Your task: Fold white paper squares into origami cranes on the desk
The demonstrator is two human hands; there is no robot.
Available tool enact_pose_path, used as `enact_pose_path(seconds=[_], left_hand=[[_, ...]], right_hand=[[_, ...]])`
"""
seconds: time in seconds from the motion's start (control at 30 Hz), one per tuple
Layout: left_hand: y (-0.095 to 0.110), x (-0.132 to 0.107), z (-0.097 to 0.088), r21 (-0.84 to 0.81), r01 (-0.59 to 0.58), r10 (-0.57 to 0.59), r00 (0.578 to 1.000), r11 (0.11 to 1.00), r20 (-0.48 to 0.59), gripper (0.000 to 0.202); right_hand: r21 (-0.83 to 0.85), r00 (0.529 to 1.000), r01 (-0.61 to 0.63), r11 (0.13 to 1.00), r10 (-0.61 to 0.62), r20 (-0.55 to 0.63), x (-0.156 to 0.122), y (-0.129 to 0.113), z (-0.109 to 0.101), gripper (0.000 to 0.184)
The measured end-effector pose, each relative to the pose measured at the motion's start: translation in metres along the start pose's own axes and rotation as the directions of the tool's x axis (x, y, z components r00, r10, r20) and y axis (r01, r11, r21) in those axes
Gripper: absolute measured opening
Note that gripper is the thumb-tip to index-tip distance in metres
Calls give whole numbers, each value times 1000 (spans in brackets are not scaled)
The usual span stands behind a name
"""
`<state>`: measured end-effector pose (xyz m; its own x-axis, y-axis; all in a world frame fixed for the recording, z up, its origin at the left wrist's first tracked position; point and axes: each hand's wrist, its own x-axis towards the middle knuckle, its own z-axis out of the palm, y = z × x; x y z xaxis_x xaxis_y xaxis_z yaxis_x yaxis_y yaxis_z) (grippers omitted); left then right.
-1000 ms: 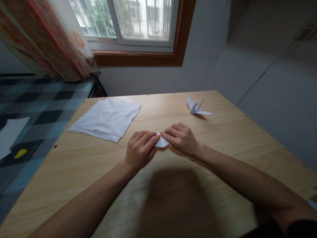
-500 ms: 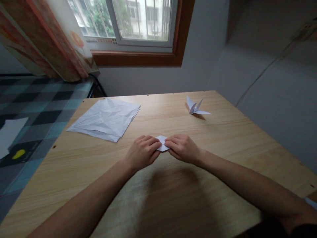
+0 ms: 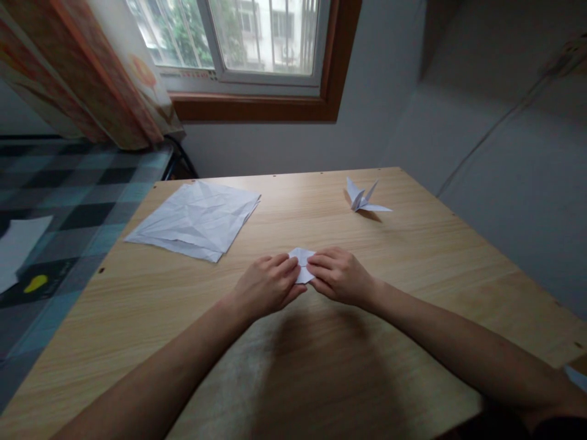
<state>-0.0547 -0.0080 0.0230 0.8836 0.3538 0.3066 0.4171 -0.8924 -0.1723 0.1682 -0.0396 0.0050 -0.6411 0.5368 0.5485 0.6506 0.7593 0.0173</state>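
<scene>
A small piece of folded white paper is between my two hands, over the near middle of the wooden table. My left hand grips its left side, with the thumb at the near edge and the fingers on top. On the right side, my right hand has its fingers closed over the paper in the same way. A seam crosses the middle of the paper between the fingertips. Its outer ends are hidden under my fingers.
Creased white paper sheets lie stacked at the table's far left. A folded paper crane stands at the far right. Beyond the table's left edge is a checked cloth surface with a white sheet on it. A window is behind.
Both hands still hold the folded paper. My left fingers and thumb have shifted slightly on it, and more of its upper right part shows between the hands.
</scene>
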Motion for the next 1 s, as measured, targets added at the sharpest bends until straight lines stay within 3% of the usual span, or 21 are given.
enact_pose_path(seconds=[0.13,0.23,0.37,0.57,0.67,0.77,0.9,1.0], left_hand=[[0,0,1,10,-4,4,1000,1000,21,30],[-2,-1,3,-166,57,-55,998,985,17,33],[-7,-1,2,-432,206,-205,978,878,48,22],[-10,1,0,-573,236,-226,970,784,90,13],[-8,2,2,-579,281,-272,957,766,104,24],[-3,4,4,-516,354,-344,931,780,119,28],[2,7,5,-440,418,-412,904,795,116,26],[2,7,5,-435,448,-444,888,781,117,18]], right_hand=[[-60,997,-39,997,43,66,-3,-3,-3,26],[16,992,-106,994,104,67,-6,-3,0,27],[121,979,-196,973,188,73,-7,-2,2,28],[310,975,-219,925,195,108,-4,1,-1,13],[352,961,-276,894,252,114,-3,0,-1,15],[352,915,-404,845,377,146,1,-4,0,24],[278,851,-526,804,493,183,9,-9,2,27],[220,837,-546,808,514,190,11,-11,3,21]])
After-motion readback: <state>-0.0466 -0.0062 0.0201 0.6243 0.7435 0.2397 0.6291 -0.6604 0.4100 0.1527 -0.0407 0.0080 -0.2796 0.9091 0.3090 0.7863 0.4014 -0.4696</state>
